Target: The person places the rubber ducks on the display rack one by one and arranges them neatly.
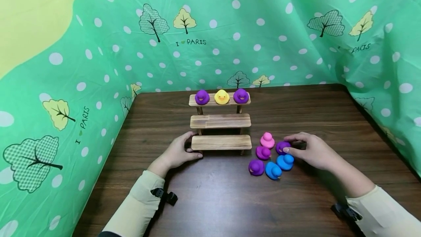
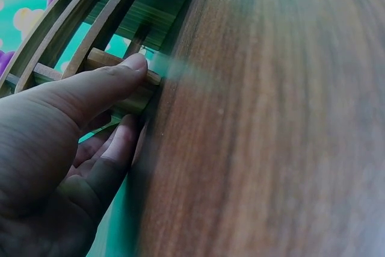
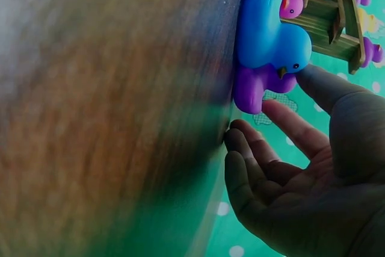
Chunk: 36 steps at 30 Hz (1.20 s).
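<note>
A three-tier wooden stand (image 1: 221, 142) stands on the table, and my left hand (image 1: 177, 151) grips its lower left end. In the left wrist view the thumb (image 2: 129, 67) lies over a wooden bar of the stand, with the other fingers below. My right hand (image 1: 314, 152) pinches a purple rubber duck (image 1: 281, 147) between thumb and index finger; its other fingers are loosely bent in the right wrist view. Close beside that duck are a pink duck (image 1: 267, 140), a magenta duck (image 1: 263, 153), another purple duck (image 1: 256, 167) and two blue ducks (image 1: 285, 162).
On the top tier sit a purple duck (image 1: 202, 97), a yellow duck (image 1: 222, 97) and another purple duck (image 1: 241, 96). A green dotted cloth (image 1: 197, 54) rises behind and along both sides of the dark wooden table (image 1: 210, 200).
</note>
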Each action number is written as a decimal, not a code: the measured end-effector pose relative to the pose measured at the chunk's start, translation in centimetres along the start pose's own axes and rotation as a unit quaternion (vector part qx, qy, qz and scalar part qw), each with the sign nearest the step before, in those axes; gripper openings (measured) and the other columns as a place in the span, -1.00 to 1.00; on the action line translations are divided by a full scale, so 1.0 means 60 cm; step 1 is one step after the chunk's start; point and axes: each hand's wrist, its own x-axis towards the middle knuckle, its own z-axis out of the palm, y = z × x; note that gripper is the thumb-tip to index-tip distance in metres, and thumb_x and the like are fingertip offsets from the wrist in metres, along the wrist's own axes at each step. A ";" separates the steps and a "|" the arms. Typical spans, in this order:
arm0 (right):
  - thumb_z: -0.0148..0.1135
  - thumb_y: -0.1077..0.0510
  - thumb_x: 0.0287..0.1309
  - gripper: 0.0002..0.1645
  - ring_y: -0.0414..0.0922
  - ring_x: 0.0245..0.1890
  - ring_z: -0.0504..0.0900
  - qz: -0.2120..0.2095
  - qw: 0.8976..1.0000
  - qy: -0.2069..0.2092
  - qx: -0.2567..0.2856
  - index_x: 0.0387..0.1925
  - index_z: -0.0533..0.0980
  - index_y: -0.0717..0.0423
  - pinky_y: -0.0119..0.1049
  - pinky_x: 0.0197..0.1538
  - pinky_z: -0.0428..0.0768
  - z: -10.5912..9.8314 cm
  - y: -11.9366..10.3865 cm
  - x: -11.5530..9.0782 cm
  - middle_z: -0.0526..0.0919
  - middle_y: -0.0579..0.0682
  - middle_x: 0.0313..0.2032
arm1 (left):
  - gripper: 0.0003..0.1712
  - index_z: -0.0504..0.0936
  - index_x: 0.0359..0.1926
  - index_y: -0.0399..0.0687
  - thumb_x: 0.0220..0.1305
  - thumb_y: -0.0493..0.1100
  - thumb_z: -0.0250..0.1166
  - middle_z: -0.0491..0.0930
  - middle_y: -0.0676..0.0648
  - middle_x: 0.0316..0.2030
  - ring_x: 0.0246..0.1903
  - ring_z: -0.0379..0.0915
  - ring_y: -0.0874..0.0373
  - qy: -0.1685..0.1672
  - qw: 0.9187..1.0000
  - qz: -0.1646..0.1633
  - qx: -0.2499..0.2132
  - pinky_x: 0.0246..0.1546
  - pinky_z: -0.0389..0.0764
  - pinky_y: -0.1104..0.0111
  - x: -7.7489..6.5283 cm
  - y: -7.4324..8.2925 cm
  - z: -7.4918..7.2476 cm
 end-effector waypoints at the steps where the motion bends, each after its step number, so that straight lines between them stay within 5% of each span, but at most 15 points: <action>1: 0.38 -0.30 0.32 -0.36 0.21 0.10 0.63 -0.001 1.000 0.002 0.000 0.20 0.66 0.02 0.22 0.05 0.64 0.001 -0.001 0.001 0.69 0.18 0.09 | 0.01 0.34 0.48 -0.23 0.09 -0.16 0.68 0.57 -0.21 0.26 0.07 0.65 0.00 0.000 1.000 0.001 0.000 0.01 0.71 0.40 0.000 0.000 0.000; 14: 0.42 -0.34 0.26 -0.41 0.18 0.05 0.62 0.000 1.000 0.000 -0.002 0.09 0.71 -0.03 0.20 0.03 0.64 0.010 -0.013 0.012 0.69 0.15 0.05 | -0.06 0.40 0.42 -0.16 0.07 -0.20 0.69 0.59 -0.17 0.22 0.14 0.60 0.01 -0.001 1.000 0.011 -0.011 0.01 0.71 0.40 0.000 -0.003 -0.004; 24: 0.43 -0.28 0.29 -0.51 0.04 -0.09 0.62 0.000 1.000 -0.003 -0.003 0.03 0.72 -0.06 -0.10 -0.11 0.60 0.008 -0.012 0.011 0.71 0.01 -0.09 | -0.05 0.39 0.43 -0.20 0.08 -0.24 0.68 0.58 -0.19 0.24 0.15 0.59 0.01 -0.005 1.000 0.005 -0.015 0.02 0.70 0.42 0.001 -0.001 0.001; 36: 0.49 -0.22 0.25 -0.58 0.02 -0.13 0.63 0.012 1.000 -0.003 0.008 -0.06 0.71 -0.04 -0.14 -0.13 0.60 0.008 -0.010 0.013 0.73 -0.04 -0.19 | -0.03 0.38 0.44 -0.21 0.07 -0.22 0.68 0.58 -0.20 0.24 0.15 0.60 0.01 -0.001 1.000 0.004 -0.010 0.02 0.70 0.42 0.002 -0.001 0.001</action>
